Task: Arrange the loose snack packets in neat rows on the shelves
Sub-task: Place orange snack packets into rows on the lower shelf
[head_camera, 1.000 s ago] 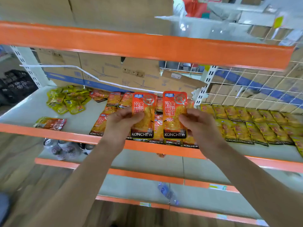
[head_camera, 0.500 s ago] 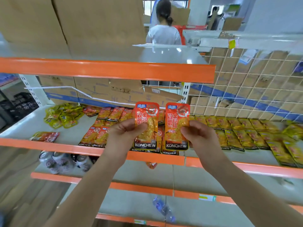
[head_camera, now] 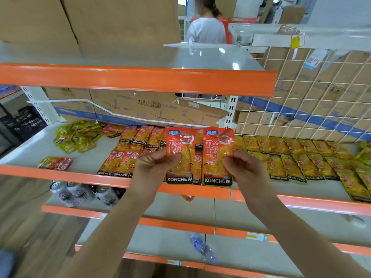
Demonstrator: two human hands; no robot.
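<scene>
Head view, both hands: left hand (head_camera: 155, 164) pinches orange packet (head_camera: 180, 157), right hand (head_camera: 246, 167) another packet (head_camera: 218, 155)

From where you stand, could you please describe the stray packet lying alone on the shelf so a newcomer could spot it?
Find the snack shelf with the orange front edge. At its left end, in front of the yellow-green pile and left of the orange KONCHEW rows, lies the stray packet. It alone is dark red, lies sideways, and touches no other packet.
</scene>
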